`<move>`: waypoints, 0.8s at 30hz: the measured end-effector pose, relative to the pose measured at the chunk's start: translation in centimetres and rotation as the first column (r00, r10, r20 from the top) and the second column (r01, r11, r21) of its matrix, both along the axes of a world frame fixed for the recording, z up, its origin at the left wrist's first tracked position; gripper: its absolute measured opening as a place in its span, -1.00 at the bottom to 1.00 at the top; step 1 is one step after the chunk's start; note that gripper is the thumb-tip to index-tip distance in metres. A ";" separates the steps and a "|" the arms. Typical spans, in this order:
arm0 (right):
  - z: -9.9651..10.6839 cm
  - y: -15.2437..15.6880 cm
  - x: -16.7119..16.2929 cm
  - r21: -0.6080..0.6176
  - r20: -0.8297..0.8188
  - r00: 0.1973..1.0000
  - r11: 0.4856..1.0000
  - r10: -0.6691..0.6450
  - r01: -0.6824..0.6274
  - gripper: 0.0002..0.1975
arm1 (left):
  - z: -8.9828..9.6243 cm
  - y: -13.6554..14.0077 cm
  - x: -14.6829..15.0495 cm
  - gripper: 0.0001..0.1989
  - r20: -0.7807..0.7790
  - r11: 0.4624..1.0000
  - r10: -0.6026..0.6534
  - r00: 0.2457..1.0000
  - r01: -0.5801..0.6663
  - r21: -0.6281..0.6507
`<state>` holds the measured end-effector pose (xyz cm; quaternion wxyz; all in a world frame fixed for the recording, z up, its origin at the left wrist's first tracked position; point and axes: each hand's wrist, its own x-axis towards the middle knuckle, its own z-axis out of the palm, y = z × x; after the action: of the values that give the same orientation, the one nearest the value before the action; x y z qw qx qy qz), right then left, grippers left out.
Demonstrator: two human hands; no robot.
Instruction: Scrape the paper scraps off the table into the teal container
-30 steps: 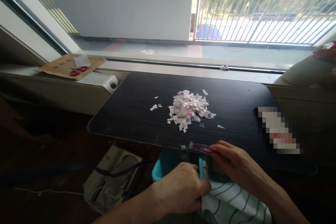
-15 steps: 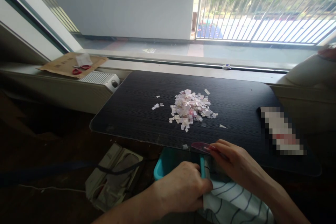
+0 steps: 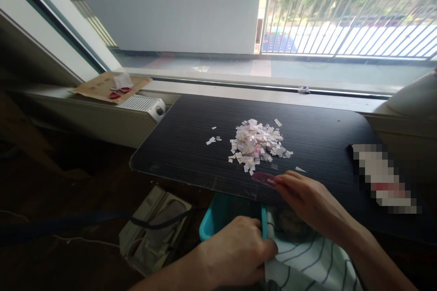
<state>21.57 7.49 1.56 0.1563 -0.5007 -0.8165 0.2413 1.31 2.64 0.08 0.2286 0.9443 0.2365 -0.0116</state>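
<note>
A heap of small whitish paper scraps (image 3: 256,141) lies on the dark wood-grain table (image 3: 184,145), with a few loose bits beside it. My right hand (image 3: 309,198) is closed on a pink translucent flat piece (image 3: 263,179) with a rounded end; its exact kind is unclear. The piece's tip is close to the heap's front edge. Below the table's front edge, my left hand (image 3: 241,245) is closed around the rim of a turquoise bin (image 3: 209,225). The bin's bottom cannot be made out. Striped light cloth (image 3: 310,254) lies just right of the bin.
Red-handled scissors (image 3: 119,92) rest on a brown envelope (image 3: 99,86) on the left sill, near a white radiator (image 3: 146,104). A blurred-out rectangular object (image 3: 384,179) lies on the table's right. An open pale box (image 3: 153,232) sits on the floor at left.
My right hand has lifted the pink piece from the table's front edge toward the heap. A scrap at that edge is no longer seen there. My left hand stays on the bin; the view has shifted slightly.
</note>
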 end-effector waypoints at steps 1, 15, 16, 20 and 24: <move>-0.1 0.7 -0.2 0.047 0.017 1.000 0.999 -0.024 0.023 -0.74 | -0.1 -0.1 -0.2 -0.76 -0.002 1.000 0.009 1.000 -0.009 0.004; 0.8 1.2 -0.6 0.076 0.118 0.991 0.996 -0.061 0.052 -0.73 | -0.8 -0.3 -0.8 -0.81 0.017 0.997 0.059 0.998 -0.058 -0.051; 0.8 1.4 -1.0 0.069 0.107 0.993 0.997 -0.049 0.042 -0.74 | -0.7 -0.3 -0.7 -0.82 0.018 0.997 0.058 0.998 -0.057 -0.052; 0.7 1.3 -0.7 0.038 0.134 0.990 0.999 -0.037 0.032 -0.74 | -0.7 -0.3 -0.9 -0.83 0.030 0.996 0.074 0.997 -0.073 -0.058; 0.6 0.1 1.6 0.036 0.105 0.987 0.993 -0.118 0.114 -0.70 | -1.2 -0.4 -1.0 -0.82 0.032 0.992 0.096 0.995 -0.093 -0.086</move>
<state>23.19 7.58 2.21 0.1335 -0.5572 -0.7968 0.1921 0.33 2.23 -1.08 0.2726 0.9216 0.2761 0.0063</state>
